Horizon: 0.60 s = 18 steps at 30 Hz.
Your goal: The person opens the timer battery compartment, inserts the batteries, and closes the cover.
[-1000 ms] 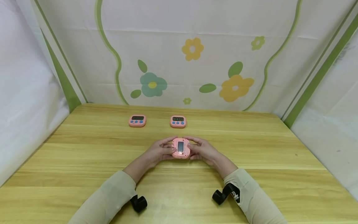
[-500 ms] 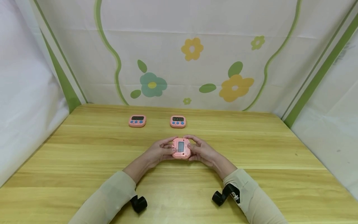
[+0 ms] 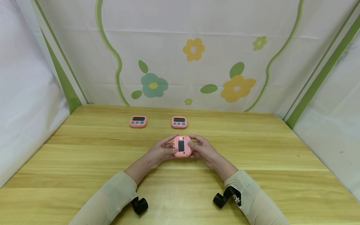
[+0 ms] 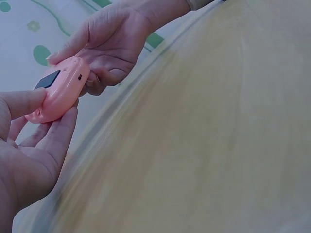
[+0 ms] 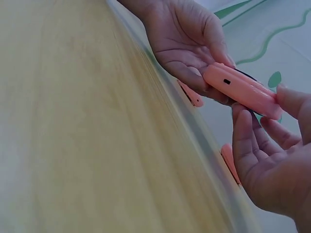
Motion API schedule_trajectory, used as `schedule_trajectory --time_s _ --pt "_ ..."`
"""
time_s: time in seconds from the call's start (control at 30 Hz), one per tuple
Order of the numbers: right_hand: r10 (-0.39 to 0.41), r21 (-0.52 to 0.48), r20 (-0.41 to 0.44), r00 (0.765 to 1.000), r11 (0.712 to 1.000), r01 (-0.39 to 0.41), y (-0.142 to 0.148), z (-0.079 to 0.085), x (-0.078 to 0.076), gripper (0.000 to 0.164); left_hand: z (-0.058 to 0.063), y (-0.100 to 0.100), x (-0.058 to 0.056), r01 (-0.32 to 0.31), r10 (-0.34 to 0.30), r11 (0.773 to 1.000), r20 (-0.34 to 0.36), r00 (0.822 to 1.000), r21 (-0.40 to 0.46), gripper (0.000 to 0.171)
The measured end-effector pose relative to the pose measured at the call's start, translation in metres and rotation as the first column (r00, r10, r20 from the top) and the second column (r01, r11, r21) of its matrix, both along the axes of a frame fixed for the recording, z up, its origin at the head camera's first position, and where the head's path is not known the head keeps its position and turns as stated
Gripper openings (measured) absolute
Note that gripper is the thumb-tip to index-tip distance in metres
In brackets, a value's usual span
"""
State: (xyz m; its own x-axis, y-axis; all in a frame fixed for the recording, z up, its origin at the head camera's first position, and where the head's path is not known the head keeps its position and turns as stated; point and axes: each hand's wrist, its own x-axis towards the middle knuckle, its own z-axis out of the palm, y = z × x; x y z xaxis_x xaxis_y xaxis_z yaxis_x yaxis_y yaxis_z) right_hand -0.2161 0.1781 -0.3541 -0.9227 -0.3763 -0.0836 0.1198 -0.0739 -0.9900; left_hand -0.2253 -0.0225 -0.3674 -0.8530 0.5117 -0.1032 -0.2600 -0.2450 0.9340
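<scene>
Both hands hold a pink digital timer [image 3: 181, 146] above the table. The side turned toward the head camera carries a grey-black rectangle, and no blue buttons show on it. My left hand [image 3: 158, 153] pinches its left edge, thumb on the near face and fingers behind. The right hand [image 3: 204, 151] grips the opposite edge in the same manner, its thumb [image 3: 193, 144] on the face. In the left wrist view the timer [image 4: 63, 94] is tilted, with a small dark slot in its pink rim. A similar slot shows on the timer [image 5: 243, 90] in the right wrist view.
Two more pink timers lie face up beyond the hands: a left one [image 3: 138, 125] and a right one [image 3: 179, 126] with digits on its display. Each has blue buttons. The wooden table [image 3: 253, 150] ends at a white cloth wall [image 3: 168, 47] with printed flowers.
The held timer has risen slightly and tilted, its rectangle turning from light grey to dark. Both hands keep their hold, the right thumb shifting slightly upward. The two timers behind stay put.
</scene>
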Motion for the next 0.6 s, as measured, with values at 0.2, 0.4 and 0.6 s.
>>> schedule_trajectory --time_s 0.2,0.4,0.6 --pt "-0.009 -0.007 -0.031 0.999 1.0 0.009 0.0 -0.0014 0.0001 0.049 -0.0007 0.0002 -0.0001 -0.026 0.026 1.0 -0.019 0.999 0.005 0.061" --pt "-0.048 0.035 -0.129 0.99 0.998 0.053 0.0001 -0.0018 0.0009 0.047 0.0006 0.0001 0.001 -0.032 0.032 0.999 -0.06 0.998 0.006 0.058" --pt "-0.069 0.189 -0.334 0.94 0.972 0.138 -0.0001 -0.0011 -0.0004 0.04 0.0014 -0.0002 0.0 -0.084 0.077 0.994 -0.1 0.992 -0.064 0.051"
